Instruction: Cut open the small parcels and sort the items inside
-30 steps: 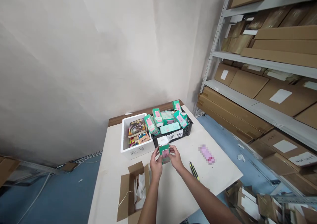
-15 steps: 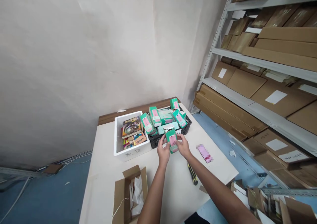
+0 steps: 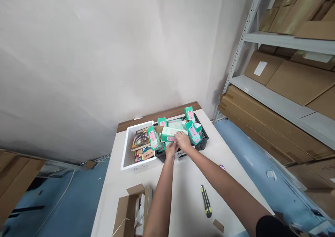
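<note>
A pale green rectangular cardboard box (image 3: 169, 133) is clasped by the right hand (image 3: 183, 141) and the left hand (image 3: 171, 148), fingers curled on its near edge, atop the heaped black plastic basket (image 3: 205, 139). Left of the basket a white foam bin (image 3: 136, 165) is set on the white desk (image 3: 188, 195).

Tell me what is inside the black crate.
Green boxes heaped above the crate rim; left hand and right hand are at a pale box on top. Lower layers are covered.
</note>
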Motion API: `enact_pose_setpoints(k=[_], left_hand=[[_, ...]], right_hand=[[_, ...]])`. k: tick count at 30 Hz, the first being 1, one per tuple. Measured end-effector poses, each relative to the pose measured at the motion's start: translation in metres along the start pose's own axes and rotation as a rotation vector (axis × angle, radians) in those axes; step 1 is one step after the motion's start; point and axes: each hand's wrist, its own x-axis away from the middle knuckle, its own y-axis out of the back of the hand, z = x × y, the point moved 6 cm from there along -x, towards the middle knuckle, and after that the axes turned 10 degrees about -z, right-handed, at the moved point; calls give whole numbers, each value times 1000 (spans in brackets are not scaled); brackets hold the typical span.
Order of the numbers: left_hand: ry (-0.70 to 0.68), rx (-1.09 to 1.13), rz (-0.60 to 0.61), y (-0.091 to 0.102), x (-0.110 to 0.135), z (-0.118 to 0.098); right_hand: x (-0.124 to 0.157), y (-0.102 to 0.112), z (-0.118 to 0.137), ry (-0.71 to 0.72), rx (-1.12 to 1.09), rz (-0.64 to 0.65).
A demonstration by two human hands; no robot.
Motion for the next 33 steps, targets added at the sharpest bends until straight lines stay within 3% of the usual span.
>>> enact_pose_setpoints(k=[5,10,14,18,22,29,33], left_hand=[[-31,86,-116,4,-12,2],[-113,166,-185,-15,-19,1],[-68,-18,-196,-34,-21,4],[-9,-159,-151,-35,-22,-4],[-33,-248,-99,-11,-9,-17],[-115,-293,15,57,30,-20],[-193,-309,19,95,51,-18]], right_hand=[[-2,-12,-13,58,-86,-48],[-20,-6,-25,93,-150,-67],[-26,-6,-38,5,-40,-63],[-22,-11,-42,-78,-4,-89],[-8,-18,-38,-82,-33,-130],[29,-30,-36,-104,-73,-196],[40,-27,-36,-141,-87,-219]])
